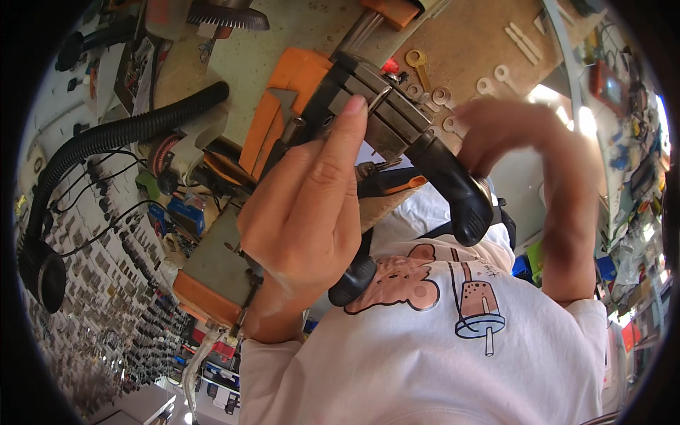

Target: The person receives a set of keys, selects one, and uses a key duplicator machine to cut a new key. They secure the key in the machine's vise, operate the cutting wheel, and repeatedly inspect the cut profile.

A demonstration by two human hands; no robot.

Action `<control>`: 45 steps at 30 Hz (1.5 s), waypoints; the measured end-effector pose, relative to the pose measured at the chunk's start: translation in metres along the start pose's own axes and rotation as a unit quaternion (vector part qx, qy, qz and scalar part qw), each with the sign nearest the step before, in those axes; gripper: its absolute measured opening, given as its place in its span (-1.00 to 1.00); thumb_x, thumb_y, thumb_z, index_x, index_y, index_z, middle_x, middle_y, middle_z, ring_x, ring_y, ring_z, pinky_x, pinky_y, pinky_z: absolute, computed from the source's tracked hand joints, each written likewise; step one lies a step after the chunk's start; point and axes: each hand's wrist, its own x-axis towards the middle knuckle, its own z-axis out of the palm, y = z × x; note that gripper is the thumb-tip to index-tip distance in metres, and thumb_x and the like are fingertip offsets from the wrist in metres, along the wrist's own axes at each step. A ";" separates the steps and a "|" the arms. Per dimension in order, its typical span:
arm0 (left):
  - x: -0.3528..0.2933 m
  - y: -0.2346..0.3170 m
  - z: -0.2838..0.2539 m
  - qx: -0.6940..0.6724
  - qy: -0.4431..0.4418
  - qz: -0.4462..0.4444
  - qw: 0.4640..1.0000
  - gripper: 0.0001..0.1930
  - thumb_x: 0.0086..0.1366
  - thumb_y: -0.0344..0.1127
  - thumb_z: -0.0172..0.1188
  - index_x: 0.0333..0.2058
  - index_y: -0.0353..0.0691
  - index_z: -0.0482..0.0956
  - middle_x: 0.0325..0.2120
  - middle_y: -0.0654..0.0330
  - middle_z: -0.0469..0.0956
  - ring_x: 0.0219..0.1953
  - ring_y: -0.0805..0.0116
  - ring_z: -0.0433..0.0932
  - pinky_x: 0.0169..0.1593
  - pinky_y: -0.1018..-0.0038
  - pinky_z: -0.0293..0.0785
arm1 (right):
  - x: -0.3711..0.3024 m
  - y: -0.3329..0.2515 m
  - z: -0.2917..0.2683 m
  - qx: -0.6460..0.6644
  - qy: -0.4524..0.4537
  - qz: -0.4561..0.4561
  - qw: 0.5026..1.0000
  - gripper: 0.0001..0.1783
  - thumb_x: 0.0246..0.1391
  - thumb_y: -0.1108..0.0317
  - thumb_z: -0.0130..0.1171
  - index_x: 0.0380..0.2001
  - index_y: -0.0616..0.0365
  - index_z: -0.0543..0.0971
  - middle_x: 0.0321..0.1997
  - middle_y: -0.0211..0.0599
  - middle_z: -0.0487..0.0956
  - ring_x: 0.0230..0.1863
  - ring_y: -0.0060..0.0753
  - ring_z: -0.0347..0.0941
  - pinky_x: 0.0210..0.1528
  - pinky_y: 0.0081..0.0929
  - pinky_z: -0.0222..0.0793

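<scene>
An orange and black key-cutting machine (pixel 297 78) stands before me, its metal clamp (pixel 404 126) near the middle of the view. My left hand (pixel 304 205) reaches up from below with the index finger stretched out, its tip against the clamp's left side. The other fingers of that hand curl under, and its thumb is hidden. A thin silvery piece (pixel 380 100) lies at the clamp beside the fingertip. Smeared by motion, my right hand (pixel 499 131) is to the right of the clamp, close to a black handle (pixel 453 191); whether it touches the handle cannot be made out.
Several loose keys (pixel 440 95) and a brass-coloured key (pixel 418 62) lie on the brown worktop (pixel 467 42) behind the clamp. A black corrugated hose (pixel 134 127) and a brush (pixel 228 15) are at the left. Many key blanks (pixel 106 304) hang at the far left.
</scene>
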 end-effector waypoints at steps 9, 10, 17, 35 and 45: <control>0.000 0.001 0.004 -0.008 -0.007 -0.006 1.000 -0.71 0.13 -0.65 0.03 -0.15 -0.38 0.52 -0.58 0.11 0.52 -0.62 0.49 0.46 -0.53 0.64 0.37 | 0.018 0.029 0.006 0.117 0.014 0.076 0.990 -0.84 0.00 0.55 0.10 -0.31 0.35 0.44 -0.30 -0.31 0.46 -0.22 -0.57 0.39 -0.20 -0.63 0.31; 0.000 0.001 0.004 -0.010 -0.006 -0.004 1.000 -0.71 0.13 -0.65 0.03 -0.15 -0.38 0.52 -0.58 0.11 0.52 -0.62 0.49 0.46 -0.53 0.63 0.37 | 0.021 0.032 0.008 0.141 0.015 0.068 0.988 -0.85 0.00 0.54 0.10 -0.32 0.34 0.43 -0.30 -0.32 0.46 -0.23 -0.59 0.39 -0.20 -0.65 0.31; 0.000 -0.002 0.004 -0.013 -0.004 0.005 1.000 -0.71 0.13 -0.66 0.01 -0.15 -0.39 0.52 -0.57 0.10 0.52 -0.61 0.48 0.47 -0.52 0.63 0.38 | 0.028 0.028 0.017 0.178 0.039 0.081 0.980 -0.89 0.02 0.53 0.09 -0.36 0.32 0.42 -0.33 -0.36 0.46 -0.28 -0.65 0.37 -0.21 -0.68 0.29; -0.002 0.000 0.000 0.005 -0.031 -0.010 0.999 -0.70 0.14 -0.64 0.04 -0.13 -0.32 0.52 -0.54 0.11 0.54 -0.59 0.51 0.48 -0.48 0.64 0.39 | -0.024 0.008 0.015 -0.351 0.028 -0.202 0.914 -0.50 -0.28 0.15 0.30 -0.26 0.27 0.55 -0.48 -0.13 0.48 -0.55 -0.35 0.36 -0.60 -0.55 0.22; 0.000 0.002 0.002 -0.005 -0.020 -0.015 1.000 -0.70 0.12 -0.65 0.06 -0.14 -0.33 0.53 -0.55 0.11 0.54 -0.61 0.51 0.47 -0.51 0.64 0.38 | -0.026 0.013 0.028 -0.425 0.066 -0.205 0.879 -0.50 -0.48 0.42 0.23 -0.25 0.05 0.62 -0.43 -0.15 0.51 -0.61 -0.45 0.33 -0.64 -0.64 0.23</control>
